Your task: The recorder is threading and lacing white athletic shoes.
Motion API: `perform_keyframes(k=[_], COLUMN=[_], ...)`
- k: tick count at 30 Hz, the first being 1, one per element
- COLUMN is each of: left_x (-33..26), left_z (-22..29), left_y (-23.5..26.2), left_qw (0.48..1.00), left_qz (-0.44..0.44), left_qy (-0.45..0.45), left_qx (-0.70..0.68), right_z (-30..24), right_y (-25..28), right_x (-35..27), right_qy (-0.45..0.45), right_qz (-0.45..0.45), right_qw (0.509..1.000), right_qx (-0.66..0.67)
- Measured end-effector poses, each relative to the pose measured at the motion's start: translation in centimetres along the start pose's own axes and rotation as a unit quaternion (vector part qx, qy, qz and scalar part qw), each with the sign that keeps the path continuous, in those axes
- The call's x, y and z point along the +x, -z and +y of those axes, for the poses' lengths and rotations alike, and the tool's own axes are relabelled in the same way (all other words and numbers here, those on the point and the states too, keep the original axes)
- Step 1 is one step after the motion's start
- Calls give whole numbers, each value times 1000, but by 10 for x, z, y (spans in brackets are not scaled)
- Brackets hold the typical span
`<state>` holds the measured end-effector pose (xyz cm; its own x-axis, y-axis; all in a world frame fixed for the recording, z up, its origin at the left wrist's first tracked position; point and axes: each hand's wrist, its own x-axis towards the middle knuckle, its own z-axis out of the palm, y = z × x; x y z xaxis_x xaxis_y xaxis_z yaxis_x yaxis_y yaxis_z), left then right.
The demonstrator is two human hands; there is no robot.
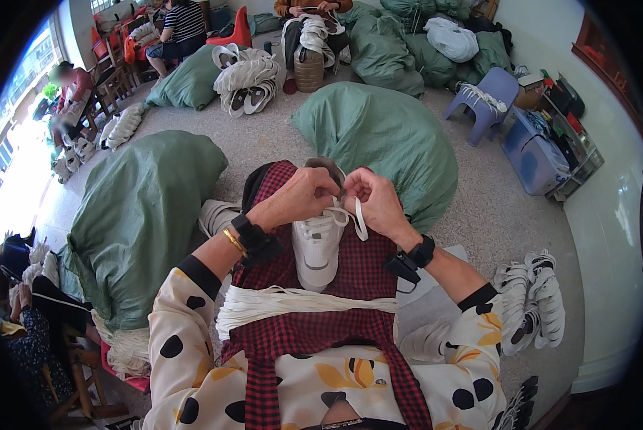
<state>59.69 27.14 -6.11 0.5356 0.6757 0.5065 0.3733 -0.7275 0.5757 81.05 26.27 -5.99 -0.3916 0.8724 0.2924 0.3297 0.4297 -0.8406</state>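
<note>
One white shoe (317,247) lies on the checked apron (285,337) over the lap; toe points near, heel far, long axis near to far; left hand (308,192) and right hand (370,204), two in all, each pinch the white lace (361,226); one lace bundle (307,301) crosses the lap, near; two large green sacks flank the shoe: left sack (146,208), far-right sack (389,136); one purple stool (499,86) stands far right.

Left hand (305,193) and right hand (376,203) at white shoelace (360,222)

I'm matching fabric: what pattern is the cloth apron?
Cloth apron: red and black checks, seen in head view.
</note>
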Motion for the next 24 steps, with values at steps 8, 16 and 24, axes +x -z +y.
perform_keyframes(k=[8, 16, 24], left_x=[4, -50, -86], left_z=[1, -10, 12], left_y=[21, 102, 72], left_qw=[988, 973, 914], left_qz=[-13, 123, 134], left_qy=[-3, 82, 239], left_qx=[152, 177, -300], right_z=[12, 2, -25], right_y=[0, -4, 22], right_x=[-1, -9, -14], right_qy=[7, 51, 88], right_qz=[-57, -19, -21], right_qw=[992, 998, 989], right_qx=[112, 24, -121])
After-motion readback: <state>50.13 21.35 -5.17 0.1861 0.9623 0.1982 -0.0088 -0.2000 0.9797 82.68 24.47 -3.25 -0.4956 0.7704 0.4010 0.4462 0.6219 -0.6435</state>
